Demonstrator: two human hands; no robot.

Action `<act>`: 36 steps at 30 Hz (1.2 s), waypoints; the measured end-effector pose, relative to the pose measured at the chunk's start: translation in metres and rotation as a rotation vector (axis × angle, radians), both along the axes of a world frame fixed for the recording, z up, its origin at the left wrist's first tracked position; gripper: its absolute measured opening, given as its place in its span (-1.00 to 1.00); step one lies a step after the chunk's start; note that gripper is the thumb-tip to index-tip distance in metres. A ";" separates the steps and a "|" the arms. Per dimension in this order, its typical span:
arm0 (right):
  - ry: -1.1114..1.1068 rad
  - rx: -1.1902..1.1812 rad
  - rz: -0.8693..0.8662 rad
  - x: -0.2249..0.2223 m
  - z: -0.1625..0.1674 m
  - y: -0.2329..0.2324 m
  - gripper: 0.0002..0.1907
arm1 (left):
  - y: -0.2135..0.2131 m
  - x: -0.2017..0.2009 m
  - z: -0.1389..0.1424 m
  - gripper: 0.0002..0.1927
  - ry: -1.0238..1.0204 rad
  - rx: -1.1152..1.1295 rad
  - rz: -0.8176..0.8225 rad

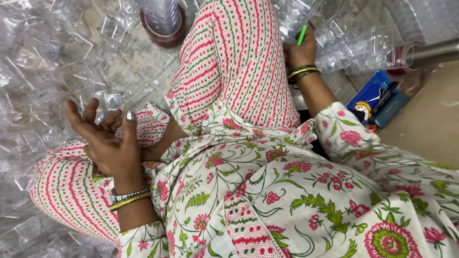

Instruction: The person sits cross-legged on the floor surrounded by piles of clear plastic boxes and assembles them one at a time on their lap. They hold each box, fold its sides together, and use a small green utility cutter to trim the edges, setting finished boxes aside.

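Observation:
I sit on the floor with one knee raised, in striped pink-and-green trousers and a flowered tunic. My left hand (106, 138) is palm up above my left thigh, fingers loosely curled and apart, holding nothing; a small clear plastic box (111, 101) lies just beyond its fingertips. My right hand (300, 51), with green and gold bangles, reaches past my raised knee and grips a thin green stick (302, 34), next to a row of stacked clear plastic boxes (356, 48).
Heaps of clear plastic boxes and lids (33, 71) cover the floor to the left and front. A dark red roll of tape around a clear stack (163, 26) stands ahead. A blue box with small tools (377, 100) lies right, near a metal pipe (432, 50).

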State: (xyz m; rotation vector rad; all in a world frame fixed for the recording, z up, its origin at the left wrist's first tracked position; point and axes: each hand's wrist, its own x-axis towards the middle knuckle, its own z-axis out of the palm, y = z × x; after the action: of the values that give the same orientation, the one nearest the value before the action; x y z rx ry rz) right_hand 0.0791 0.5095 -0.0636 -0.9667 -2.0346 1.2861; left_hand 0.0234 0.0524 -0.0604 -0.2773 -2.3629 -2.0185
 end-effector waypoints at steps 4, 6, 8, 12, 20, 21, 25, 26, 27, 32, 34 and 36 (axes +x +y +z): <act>-0.011 0.203 -0.024 -0.021 -0.027 0.005 -0.70 | 0.001 -0.002 -0.004 -0.04 -0.032 0.023 -0.007; 0.068 0.261 -0.006 -0.029 -0.037 0.009 -0.68 | 0.001 -0.004 -0.004 -0.04 -0.045 0.054 -0.008; 0.185 0.291 0.033 -0.034 -0.043 0.013 -0.57 | 0.002 -0.005 -0.004 -0.05 -0.043 0.075 -0.007; 0.122 0.605 0.035 -0.020 -0.048 0.021 -0.49 | 0.002 -0.010 -0.005 -0.11 -0.039 0.121 0.053; 0.315 0.039 0.135 0.021 0.056 -0.016 -0.77 | 0.004 -0.021 -0.015 -0.35 0.163 0.252 0.259; 0.361 0.010 0.201 0.014 0.078 -0.027 -0.79 | 0.002 -0.023 -0.015 -0.36 0.176 0.259 0.294; 0.305 0.025 0.556 -0.055 0.131 -0.097 -0.82 | -0.006 -0.032 -0.011 -0.36 0.136 0.377 0.404; 0.204 0.091 0.699 -0.079 0.134 -0.120 -0.86 | -0.008 -0.033 -0.010 -0.34 0.084 0.442 0.409; 0.136 0.136 0.878 -0.107 0.129 -0.145 -0.90 | -0.010 -0.034 -0.009 -0.31 0.030 0.505 0.414; 0.057 0.611 1.403 -0.206 0.040 -0.282 -0.71 | -0.013 -0.050 -0.006 -0.37 -0.077 0.536 0.466; 0.080 0.738 1.448 -0.218 0.010 -0.311 -0.64 | -0.015 -0.056 -0.007 -0.39 -0.100 0.471 0.492; -0.007 0.756 1.435 -0.219 -0.006 -0.326 -0.66 | -0.018 -0.060 -0.011 -0.41 -0.097 0.327 0.498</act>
State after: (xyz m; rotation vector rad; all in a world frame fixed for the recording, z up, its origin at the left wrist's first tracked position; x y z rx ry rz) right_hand -0.1402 0.1834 -0.0700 1.0286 -2.8678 0.7736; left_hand -0.0361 0.0347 -0.0711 0.3845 -1.8445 -2.1329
